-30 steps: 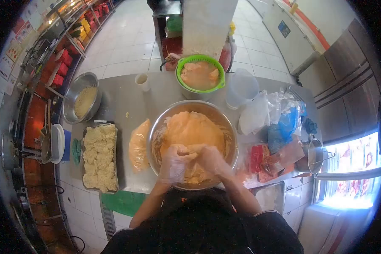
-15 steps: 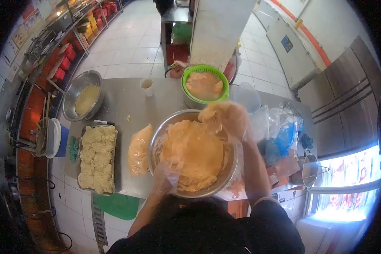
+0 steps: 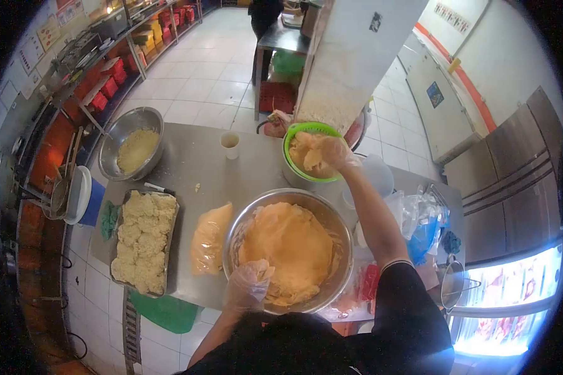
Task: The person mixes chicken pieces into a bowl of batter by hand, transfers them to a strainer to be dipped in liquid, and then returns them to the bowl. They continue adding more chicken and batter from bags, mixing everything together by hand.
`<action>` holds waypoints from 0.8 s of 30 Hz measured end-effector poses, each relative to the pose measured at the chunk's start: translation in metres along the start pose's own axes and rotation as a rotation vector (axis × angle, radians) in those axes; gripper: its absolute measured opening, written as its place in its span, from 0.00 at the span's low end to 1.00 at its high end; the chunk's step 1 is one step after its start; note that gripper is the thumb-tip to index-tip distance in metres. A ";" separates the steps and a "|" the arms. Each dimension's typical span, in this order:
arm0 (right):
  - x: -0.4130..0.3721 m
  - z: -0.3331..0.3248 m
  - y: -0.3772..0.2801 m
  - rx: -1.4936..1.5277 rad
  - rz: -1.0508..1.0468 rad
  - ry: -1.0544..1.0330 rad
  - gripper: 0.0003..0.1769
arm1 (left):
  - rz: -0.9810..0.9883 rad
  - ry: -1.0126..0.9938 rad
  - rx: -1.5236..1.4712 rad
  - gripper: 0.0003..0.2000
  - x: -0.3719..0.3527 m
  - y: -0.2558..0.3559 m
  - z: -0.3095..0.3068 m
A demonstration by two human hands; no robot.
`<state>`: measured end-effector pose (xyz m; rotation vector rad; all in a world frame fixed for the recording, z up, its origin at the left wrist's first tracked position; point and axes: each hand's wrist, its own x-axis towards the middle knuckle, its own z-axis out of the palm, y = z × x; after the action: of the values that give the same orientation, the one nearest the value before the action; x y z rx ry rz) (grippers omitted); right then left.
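A large steel bowl (image 3: pixel 344 275) holds an orange powdery mixture (image 3: pixel 288 240). My left hand (image 3: pixel 250 282), in a clear plastic glove, is at the bowl's lower left edge, its fingers curled at the powder; whether they hold anything is hard to see. My gloved right hand (image 3: pixel 336 153) reaches over the green colander (image 3: pixel 288 153) with its fingers bent around a pale coated piece (image 3: pixel 309 153). Similar pieces lie in the colander. Left of the bowl rests a clear bag of orange powder (image 3: pixel 209 240).
A tray of pale crumbly lumps (image 3: pixel 144 240) and a metal bowl of meal (image 3: pixel 134 150) stand left. A white cup (image 3: pixel 229 145) is at the back. Plastic bags (image 3: pixel 422 215), a clear container (image 3: pixel 376 177) and a strainer (image 3: pixel 451 284) are right. A person (image 3: pixel 263 37) stands beyond.
My right hand has moved from above the bowl's right rim forward to the colander. My left hand stays near the bowl's lower left edge. The camera view has shifted slightly.
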<state>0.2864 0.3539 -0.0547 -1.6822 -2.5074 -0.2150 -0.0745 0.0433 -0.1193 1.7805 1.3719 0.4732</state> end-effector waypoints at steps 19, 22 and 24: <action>-0.024 0.059 -0.002 -0.175 0.028 0.001 0.10 | 0.076 0.108 0.043 0.10 -0.005 0.036 -0.021; -0.028 0.055 0.006 0.020 0.207 0.049 0.11 | -0.111 -0.001 -0.027 0.12 -0.001 -0.004 0.005; -0.031 0.042 0.003 0.143 0.271 0.115 0.10 | -0.132 -0.008 -0.019 0.13 0.001 -0.005 0.006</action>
<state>0.3006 0.3343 -0.1013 -1.8661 -2.1309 -0.1011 -0.0732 0.0422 -0.1271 1.6620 1.4638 0.4059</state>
